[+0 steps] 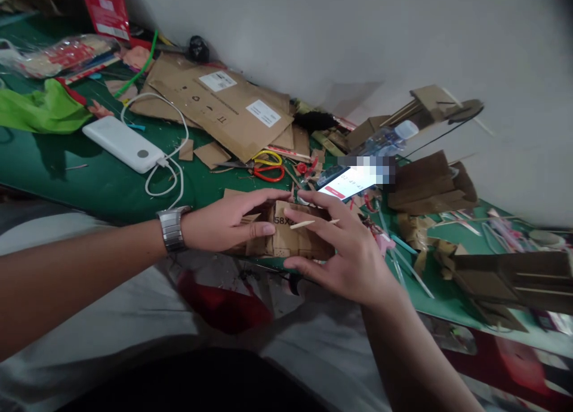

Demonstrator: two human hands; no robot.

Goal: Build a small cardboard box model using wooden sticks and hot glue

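Observation:
A small cardboard box [295, 242] with "58X" and more print on its face sits at the table's near edge, between my hands. Two pointed wooden sticks [302, 224] poke out of that face. My left hand [228, 221] grips the box from the left, its thumb on the face and its fingers along the far side. From the right, my right hand [347, 245] spans the box, thumb on the near side and fingers over the far edge and face. Part of the box's right end is hidden under the right palm.
Behind the box lie scissors [268, 165] with red and yellow handles and a lit phone [347, 184]. A flattened carton [219, 107] and a white power bank [123, 143] with its cable are at the left. Cardboard constructions [432, 182] and a plastic bottle [385, 140] stand at the right.

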